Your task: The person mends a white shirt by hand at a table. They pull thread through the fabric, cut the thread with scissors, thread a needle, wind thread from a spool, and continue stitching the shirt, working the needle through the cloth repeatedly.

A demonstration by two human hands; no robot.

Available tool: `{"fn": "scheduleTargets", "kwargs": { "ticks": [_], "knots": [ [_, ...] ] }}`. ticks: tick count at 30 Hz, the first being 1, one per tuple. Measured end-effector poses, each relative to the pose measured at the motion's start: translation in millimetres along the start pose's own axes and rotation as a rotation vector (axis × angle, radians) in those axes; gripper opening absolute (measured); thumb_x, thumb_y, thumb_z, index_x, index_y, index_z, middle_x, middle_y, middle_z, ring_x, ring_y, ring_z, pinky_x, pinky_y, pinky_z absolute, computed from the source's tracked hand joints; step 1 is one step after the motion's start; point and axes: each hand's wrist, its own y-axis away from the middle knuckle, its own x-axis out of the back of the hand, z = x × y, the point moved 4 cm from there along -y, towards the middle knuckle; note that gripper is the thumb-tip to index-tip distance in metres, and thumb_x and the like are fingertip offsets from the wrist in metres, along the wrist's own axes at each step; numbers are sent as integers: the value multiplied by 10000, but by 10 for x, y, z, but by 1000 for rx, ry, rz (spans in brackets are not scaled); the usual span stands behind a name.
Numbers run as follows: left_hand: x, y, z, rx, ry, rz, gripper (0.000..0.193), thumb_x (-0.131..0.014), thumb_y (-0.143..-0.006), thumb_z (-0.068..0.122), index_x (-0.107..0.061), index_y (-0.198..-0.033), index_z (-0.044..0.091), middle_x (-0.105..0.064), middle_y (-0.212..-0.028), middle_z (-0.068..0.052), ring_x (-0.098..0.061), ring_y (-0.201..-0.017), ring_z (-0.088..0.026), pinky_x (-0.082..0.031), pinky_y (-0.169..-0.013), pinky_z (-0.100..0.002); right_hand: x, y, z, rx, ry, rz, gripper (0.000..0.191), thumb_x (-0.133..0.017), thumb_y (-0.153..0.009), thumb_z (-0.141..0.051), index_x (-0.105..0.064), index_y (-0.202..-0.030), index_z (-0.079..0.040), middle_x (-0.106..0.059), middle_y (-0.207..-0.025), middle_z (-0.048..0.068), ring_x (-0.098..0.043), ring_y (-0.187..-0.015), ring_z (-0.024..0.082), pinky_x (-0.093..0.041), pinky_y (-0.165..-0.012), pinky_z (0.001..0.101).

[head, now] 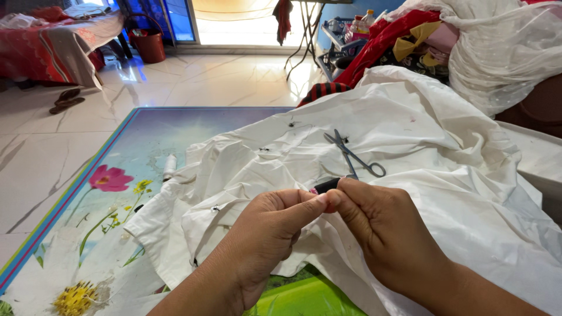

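Both hands, left hand [266, 234] and right hand [383, 231], are pinched closed on a small black thread spool [326, 185], its long axis pointing up-right.

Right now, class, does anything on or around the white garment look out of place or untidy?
Yes: small dark thread clippings lie scattered over the crumpled white cotton garment, and metal scissors rest loose on the cloth. A white thread spool lies tipped on the flowered floor mat.
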Motion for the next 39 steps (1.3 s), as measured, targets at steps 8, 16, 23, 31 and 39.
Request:
{"fn": "scheduleTargets", "kwargs": {
  "ticks": [8,16,23,31,39],
  "knots": [
    [80,-67,-34,-68,-17,16,259,-742,-870,353,-803,-919,105,-609,-735,62,-470,-744,-58,-389,-723,-238,-42,-95,98,-237,-157,8,194,-635,-930,-195,-763,-863,-65,-720,-627,12,-629,-537,87,-536,-504,255],
    [161,-80,-88,-81,1,61,286,-741,-865,352,-789,-883,70,-676,-783,23,-541,-795,-79,-422,-776,-263,-58,-94,193,-241,-269,-88,145,-768,-919,-153,-868,-973,-65,-802,-721,23,-702,-633,63,-581,-575,226],
    [141,-56,-38,-108,-66,78,291,-732,-867,344,-751,-836,55,-669,-748,21,-537,-718,-64,-427,-681,-236,-5,-55,220,-283,-211,-113,107,-816,-842,-153,-843,-885,-60,-798,-716,3,-655,-629,41,-512,-549,217],
    [126,-48,59,-235,-257,164,356,-745,-866,343,-606,-674,77,-508,-598,50,-398,-556,-56,-322,-490,-259,70,-145,195,-257,-61,-153,179,-896,-776,-232,-797,-781,-82,-732,-655,-14,-614,-594,38,-483,-515,228],
    [152,-1,203,-459,-578,399,423,-692,-788,138,-373,-523,55,-337,-454,27,-313,-456,-67,-290,-421,-322,18,-141,142,-162,-319,-295,194,-834,-784,-180,-683,-746,-65,-633,-754,-34,-566,-682,53,-480,-560,229]
  ]
}}
